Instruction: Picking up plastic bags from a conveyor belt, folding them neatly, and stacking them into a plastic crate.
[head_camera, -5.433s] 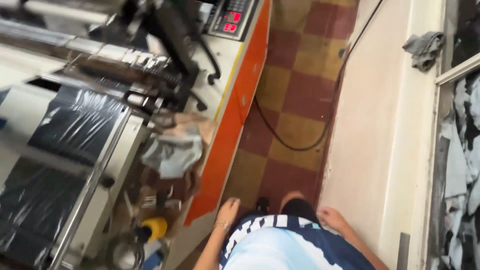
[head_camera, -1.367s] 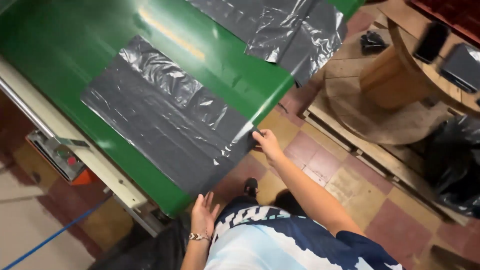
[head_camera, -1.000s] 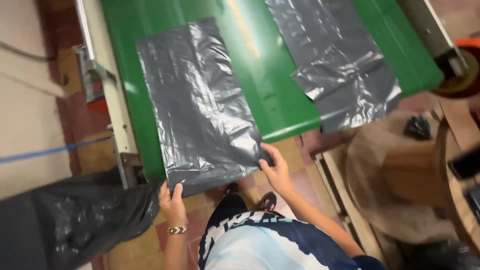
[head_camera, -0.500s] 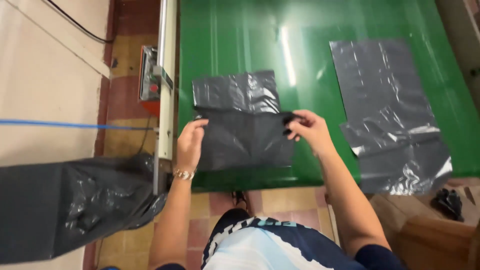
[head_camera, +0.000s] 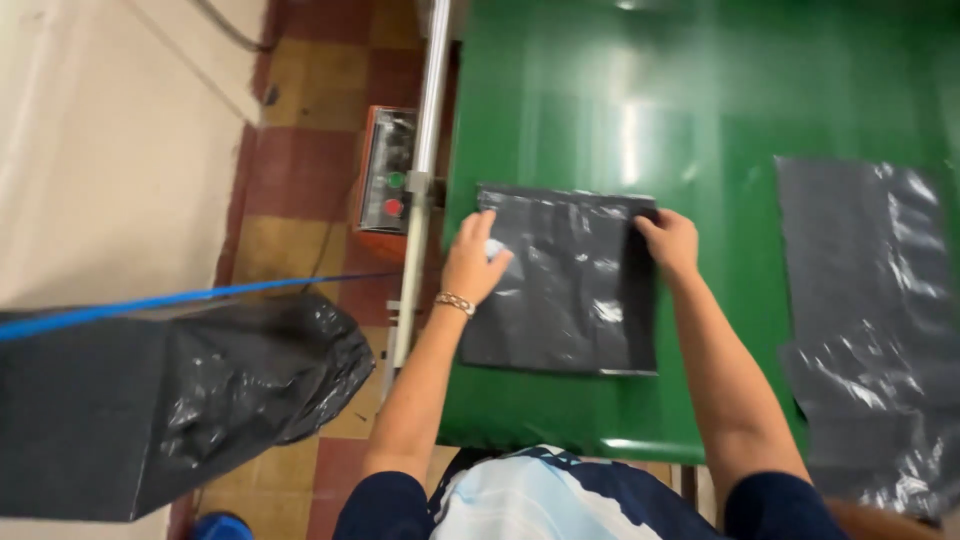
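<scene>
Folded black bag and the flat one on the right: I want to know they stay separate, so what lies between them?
Only bare green belt separates the folded black bag from the flat bag, seen in the head view.

Two flat black plastic bags (head_camera: 570, 285) (head_camera: 865, 300) on one green table (head_camera: 620, 100)
</scene>
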